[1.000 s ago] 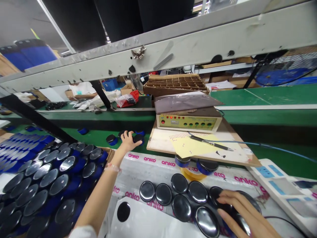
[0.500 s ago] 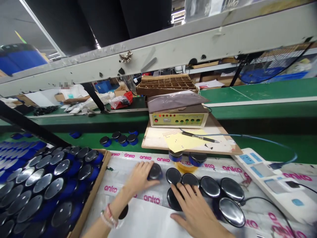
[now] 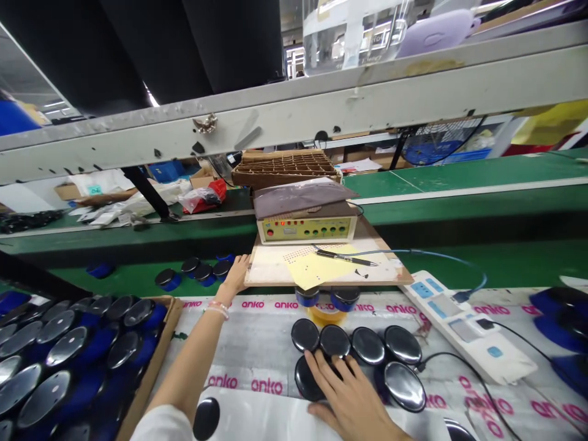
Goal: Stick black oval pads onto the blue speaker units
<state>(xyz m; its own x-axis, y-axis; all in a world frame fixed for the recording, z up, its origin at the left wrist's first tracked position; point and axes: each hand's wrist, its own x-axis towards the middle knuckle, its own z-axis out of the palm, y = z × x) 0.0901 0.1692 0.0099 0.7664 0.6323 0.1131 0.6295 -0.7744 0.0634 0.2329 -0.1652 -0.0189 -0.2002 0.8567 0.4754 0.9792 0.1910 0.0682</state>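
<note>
My left hand (image 3: pixel 236 274) reaches forward to the left edge of a wooden board, over the green belt. Its fingers are bent, and what they hold, if anything, is hidden behind them. Several blue jars with black lids (image 3: pixel 205 274) stand just left of it. My right hand (image 3: pixel 346 392) lies with spread fingers over a group of black round lids; its fingertips touch the near-left lid (image 3: pixel 309 376) and the lid behind it (image 3: pixel 334 340). More shiny lids (image 3: pixel 404 386) sit to its right. A white sheet (image 3: pixel 257 410) with a black disc (image 3: pixel 206 419) lies below.
A box of blue jars (image 3: pixel 62 343) fills the left side. On the wooden board (image 3: pixel 271 269) are a control unit (image 3: pixel 307 229), yellow paper (image 3: pixel 316 269) and a pen (image 3: pixel 346 257). A white power strip (image 3: pixel 468 331) with cables lies at right. A metal beam (image 3: pixel 294 113) crosses overhead.
My left hand has moved forward from the mat to the belt; the dark-lidded jar it held on the mat is out of sight. My right hand stays over the lids. The view has shifted right.
</note>
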